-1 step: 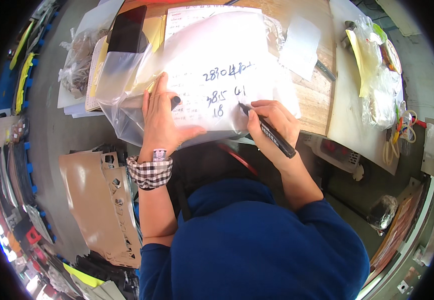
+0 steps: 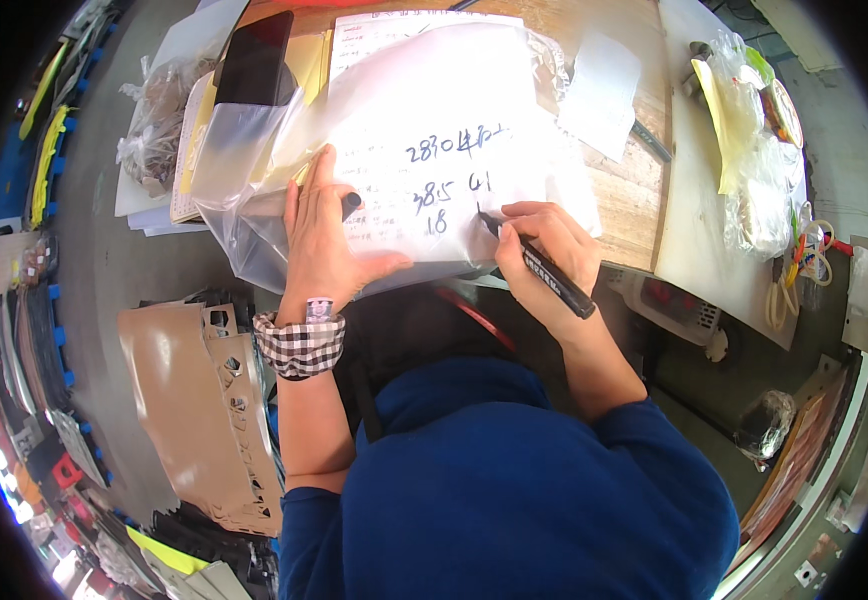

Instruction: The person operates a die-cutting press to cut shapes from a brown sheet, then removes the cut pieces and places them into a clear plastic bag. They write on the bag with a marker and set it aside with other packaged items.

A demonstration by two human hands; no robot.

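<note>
My right hand (image 2: 554,262) is closed around a black marker pen (image 2: 554,277), its tip touching a clear plastic bag (image 2: 434,100) with large black handwriting. Beneath the tip is a short fresh stroke, right of the other marks. My left hand (image 2: 321,235) lies flat on the bag's left part, fingers stretched and thumb spread. A black marker cap (image 2: 352,203) sticks out against its index finger; whether it is gripped I cannot tell. White printed sheets (image 2: 359,35) show through and above the bag.
A black phone (image 2: 254,58) lies on yellow papers at the upper left, beside a bag of small parts (image 2: 159,150). At right on the wooden table (image 2: 644,200) are a paper slip (image 2: 602,90) and a dark ruler-like strip (image 2: 651,140). Plastic-wrapped items (image 2: 754,170) lie farther right.
The marker tip has moved slightly down, and a short black stroke now shows above it. My left hand and the bag have stayed still.
</note>
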